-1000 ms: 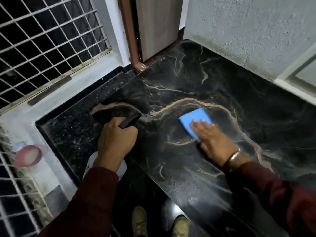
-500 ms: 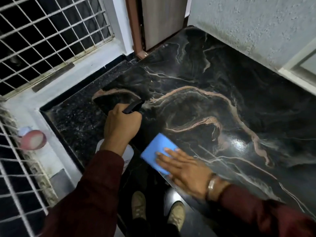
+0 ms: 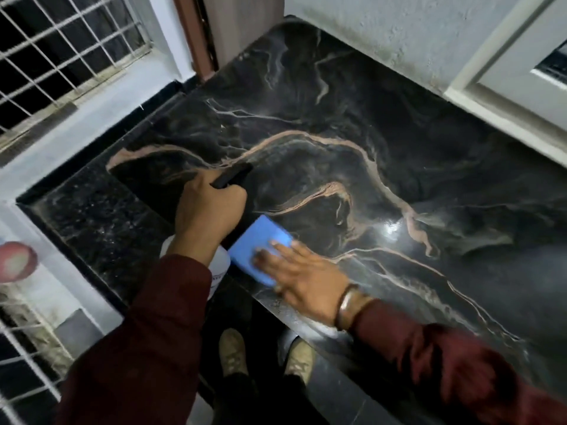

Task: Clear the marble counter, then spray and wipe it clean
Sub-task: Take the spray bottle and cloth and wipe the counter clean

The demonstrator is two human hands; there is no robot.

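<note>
A black marble counter with tan and white veins fills the middle of the view. A blue cloth lies flat at its near edge. My right hand presses on the cloth with straight fingers. My left hand grips a spray bottle by its black trigger head; the white bottle body shows below my wrist, just off the counter's near left corner.
A lower speckled black ledge adjoins the counter's left side, below a barred window. A rough white wall and a white frame bound the far side. A red round object sits at far left. My feet stand below.
My right hand swept the blue cloth from the counter's middle back to its near edge, close to my left hand. My left hand has kept its grip on the spray bottle.
</note>
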